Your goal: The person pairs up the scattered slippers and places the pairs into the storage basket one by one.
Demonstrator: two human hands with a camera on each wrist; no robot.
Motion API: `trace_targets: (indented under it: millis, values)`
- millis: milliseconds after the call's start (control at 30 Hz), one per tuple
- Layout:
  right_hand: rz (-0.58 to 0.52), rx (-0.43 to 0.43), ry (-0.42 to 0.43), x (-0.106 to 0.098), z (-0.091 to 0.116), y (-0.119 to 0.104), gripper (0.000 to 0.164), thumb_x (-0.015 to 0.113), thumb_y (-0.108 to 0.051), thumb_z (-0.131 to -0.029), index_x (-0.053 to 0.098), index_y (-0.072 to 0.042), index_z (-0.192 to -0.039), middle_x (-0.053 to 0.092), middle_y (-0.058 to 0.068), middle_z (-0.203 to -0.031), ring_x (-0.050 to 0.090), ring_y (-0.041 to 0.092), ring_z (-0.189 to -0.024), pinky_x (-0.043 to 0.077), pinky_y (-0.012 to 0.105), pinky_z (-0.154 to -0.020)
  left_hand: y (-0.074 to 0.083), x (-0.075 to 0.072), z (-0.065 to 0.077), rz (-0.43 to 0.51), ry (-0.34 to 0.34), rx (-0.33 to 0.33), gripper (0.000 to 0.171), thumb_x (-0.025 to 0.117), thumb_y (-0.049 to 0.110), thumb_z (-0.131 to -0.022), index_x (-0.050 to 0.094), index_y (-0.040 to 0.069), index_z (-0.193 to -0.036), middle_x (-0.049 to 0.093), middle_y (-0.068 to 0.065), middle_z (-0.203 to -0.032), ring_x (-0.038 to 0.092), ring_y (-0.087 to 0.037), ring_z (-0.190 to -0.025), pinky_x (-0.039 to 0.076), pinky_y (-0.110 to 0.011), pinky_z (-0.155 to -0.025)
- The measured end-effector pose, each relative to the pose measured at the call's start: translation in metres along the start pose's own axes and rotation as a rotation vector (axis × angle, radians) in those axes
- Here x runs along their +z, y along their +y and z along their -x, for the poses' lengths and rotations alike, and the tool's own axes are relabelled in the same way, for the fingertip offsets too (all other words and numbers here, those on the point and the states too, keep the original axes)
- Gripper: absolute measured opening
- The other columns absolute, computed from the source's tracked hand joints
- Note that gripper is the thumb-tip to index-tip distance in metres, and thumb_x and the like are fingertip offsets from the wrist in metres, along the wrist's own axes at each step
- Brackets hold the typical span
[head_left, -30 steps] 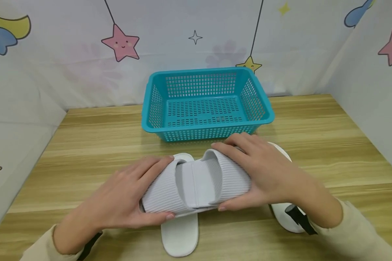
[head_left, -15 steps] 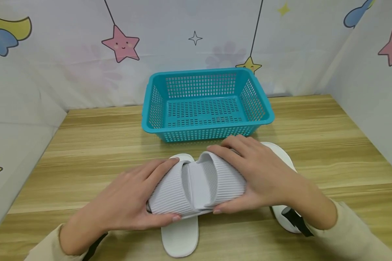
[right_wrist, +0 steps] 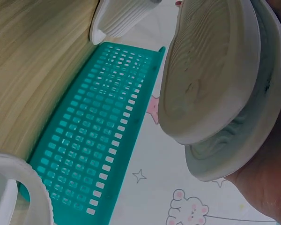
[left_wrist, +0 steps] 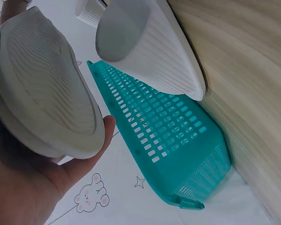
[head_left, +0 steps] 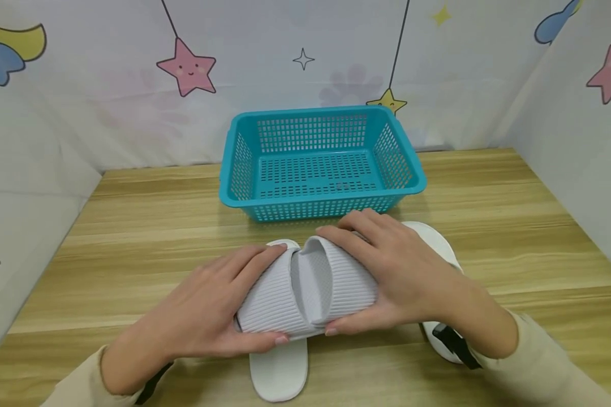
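Observation:
Two pale grey ribbed slippers are held above the table in the head view, overlapping sole to sole with their straps facing each other. My left hand (head_left: 203,305) grips the left grey slipper (head_left: 272,299) around its strap end. The right grey slipper (head_left: 353,282) is in my right hand (head_left: 407,271), thumb in front and fingers behind. Their stacked soles (right_wrist: 206,70) show in the right wrist view. Beneath them a white slipper (head_left: 280,373) lies on the table, its middle hidden. Another white slipper (head_left: 433,240) lies to the right, partly covered by my right forearm.
A teal perforated basket (head_left: 323,202) stands at the back of the wooden table (head_left: 147,220), with nothing in it. Behind it hangs a white patterned cloth (head_left: 265,56), which also runs along both sides.
My hands have come closer together, the left moving right and the right moving left. The grey slippers overlap more, and the gap between their straps is narrower.

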State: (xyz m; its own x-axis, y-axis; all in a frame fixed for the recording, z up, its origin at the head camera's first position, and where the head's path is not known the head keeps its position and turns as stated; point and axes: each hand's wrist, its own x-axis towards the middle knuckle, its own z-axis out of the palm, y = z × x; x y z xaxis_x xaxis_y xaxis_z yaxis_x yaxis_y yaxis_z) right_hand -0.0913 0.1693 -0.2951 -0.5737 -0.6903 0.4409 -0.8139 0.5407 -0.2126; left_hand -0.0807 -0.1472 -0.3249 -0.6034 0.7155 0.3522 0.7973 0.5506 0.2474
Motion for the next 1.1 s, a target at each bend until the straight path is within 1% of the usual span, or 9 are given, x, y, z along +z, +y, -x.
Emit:
trace_targets:
  millis: [167, 300, 467, 733, 933, 1100]
  values:
    - [-0.017, -0.008, 0.018, 0.0005, -0.0017, -0.0020, 0.102, 0.087, -0.075, -0.068, 0.059, -0.016, -0.146, 0.060, -0.001, -0.128, 0.056, 0.015, -0.113, 0.053, 0.037, -0.086, 0.0005, 0.0014, -0.0014, 0.024, 0.018, 0.009, 0.105, 0.074, 0.075, -0.085, 0.038, 0.016, -0.165, 0.057, -0.002, -0.146, 0.063, -0.016, -0.115, 0.059, -0.041, -0.086]
    - [-0.032, -0.019, 0.037, 0.0004, -0.0038, -0.0033, 0.102, 0.089, -0.073, -0.067, 0.060, -0.013, -0.145, 0.059, 0.001, -0.127, 0.056, 0.016, -0.113, 0.054, 0.036, -0.085, 0.0013, 0.0017, -0.0024, 0.043, 0.035, 0.023, 0.103, 0.074, 0.073, -0.087, 0.039, 0.015, -0.165, 0.055, -0.003, -0.148, 0.062, -0.018, -0.119, 0.059, -0.042, -0.088]
    - [-0.047, -0.030, 0.056, 0.0006, -0.0051, -0.0037, 0.102, 0.091, -0.070, -0.067, 0.060, -0.010, -0.144, 0.058, 0.003, -0.127, 0.056, 0.017, -0.114, 0.055, 0.035, -0.086, 0.0017, 0.0016, -0.0042, 0.064, 0.047, 0.035, 0.102, 0.070, 0.074, -0.089, 0.039, 0.013, -0.164, 0.054, -0.004, -0.151, 0.060, -0.019, -0.124, 0.058, -0.044, -0.093]
    - [-0.053, -0.042, 0.050, 0.0040, -0.0074, -0.0036, 0.100, 0.090, -0.069, -0.068, 0.061, -0.010, -0.143, 0.059, 0.002, -0.126, 0.055, 0.016, -0.112, 0.054, 0.034, -0.088, 0.0002, 0.0035, -0.0053, 0.068, 0.054, 0.052, 0.099, 0.065, 0.075, -0.092, 0.039, 0.013, -0.165, 0.054, -0.005, -0.150, 0.060, -0.019, -0.125, 0.057, -0.043, -0.094]
    - [-0.038, -0.034, 0.029, 0.0042, -0.0061, -0.0032, 0.099, 0.088, -0.071, -0.070, 0.060, -0.012, -0.144, 0.059, 0.001, -0.128, 0.055, 0.015, -0.111, 0.054, 0.034, -0.087, -0.0001, 0.0063, -0.0047, 0.064, 0.045, 0.038, 0.102, 0.070, 0.074, -0.089, 0.039, 0.013, -0.165, 0.054, -0.004, -0.150, 0.060, -0.019, -0.124, 0.057, -0.043, -0.093]
    - [-0.019, -0.032, 0.020, 0.0050, -0.0055, -0.0012, 0.103, 0.087, -0.073, -0.071, 0.058, -0.012, -0.148, 0.059, 0.004, -0.132, 0.056, 0.019, -0.115, 0.055, 0.038, -0.088, -0.0010, 0.0077, -0.0032, 0.056, 0.052, 0.019, 0.103, 0.073, 0.073, -0.088, 0.038, 0.013, -0.165, 0.054, -0.005, -0.151, 0.060, -0.019, -0.124, 0.057, -0.043, -0.093]
